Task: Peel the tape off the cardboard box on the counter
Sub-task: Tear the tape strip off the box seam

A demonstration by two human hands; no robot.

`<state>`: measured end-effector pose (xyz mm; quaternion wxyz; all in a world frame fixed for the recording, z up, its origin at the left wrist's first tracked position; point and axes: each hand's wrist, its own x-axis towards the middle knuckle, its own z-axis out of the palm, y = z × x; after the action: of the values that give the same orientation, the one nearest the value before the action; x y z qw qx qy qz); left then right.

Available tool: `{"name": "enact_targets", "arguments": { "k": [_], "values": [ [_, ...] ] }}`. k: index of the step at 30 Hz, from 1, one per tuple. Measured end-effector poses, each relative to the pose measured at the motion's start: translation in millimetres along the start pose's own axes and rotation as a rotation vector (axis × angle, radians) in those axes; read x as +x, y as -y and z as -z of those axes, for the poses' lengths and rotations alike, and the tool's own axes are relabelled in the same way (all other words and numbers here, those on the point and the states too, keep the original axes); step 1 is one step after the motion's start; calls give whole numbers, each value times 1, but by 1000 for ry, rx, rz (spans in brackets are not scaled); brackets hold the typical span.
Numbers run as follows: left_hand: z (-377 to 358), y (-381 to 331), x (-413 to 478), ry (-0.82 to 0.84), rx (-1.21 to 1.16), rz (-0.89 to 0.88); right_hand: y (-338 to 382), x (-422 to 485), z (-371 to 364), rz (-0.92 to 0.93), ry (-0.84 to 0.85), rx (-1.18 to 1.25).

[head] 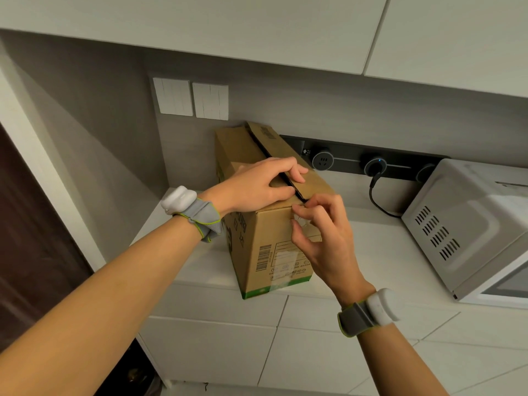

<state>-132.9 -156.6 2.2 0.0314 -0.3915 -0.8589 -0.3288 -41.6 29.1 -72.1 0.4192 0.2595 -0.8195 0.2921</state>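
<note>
The cardboard box stands on the table, right under both hands. The left hand lies on top of it, fingers curled over the edge of a flap where the top seam gapes open, holding the box down. Just below and beside it, the right hand pinches a crumpled bit of clear tape between thumb and forefinger at the box's near top edge, its other fingers loosely bent. A grey band with a white pod sits on each wrist. Off past the right hand sits a white microwave, with a dark socket rail on the wall beyond the hands.
</note>
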Motion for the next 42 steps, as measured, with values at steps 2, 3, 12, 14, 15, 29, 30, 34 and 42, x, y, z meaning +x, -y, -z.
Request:
{"name": "enact_targets", "arguments": {
  "k": [2,3,12,14,15,29,30,34,42],
  "values": [
    [0,-1,0,-2,-6,-1,-1,-1,-2,13,-9,-13],
    [0,-1,-1,-4,-8,1,-1,-2,-2,14,-14,-20],
    [-1,0,-1,-9,-10,6,2,0,6,-22,44,26],
    [-1,0,-1,-6,-10,4,2,0,6,-13,40,13],
    [-1,0,-1,-5,-9,2,2,1,6,-9,38,10],
    [0,-2,-1,4,11,9,0,-1,-2,20,-27,-6],
    [0,-2,-1,6,9,10,-1,-2,-4,22,-31,-15],
    [0,-3,-1,3,4,16,-2,0,-3,1,-41,-26],
    [-1,-2,-1,-3,-2,11,-2,1,4,-24,34,41]
  ]
}}
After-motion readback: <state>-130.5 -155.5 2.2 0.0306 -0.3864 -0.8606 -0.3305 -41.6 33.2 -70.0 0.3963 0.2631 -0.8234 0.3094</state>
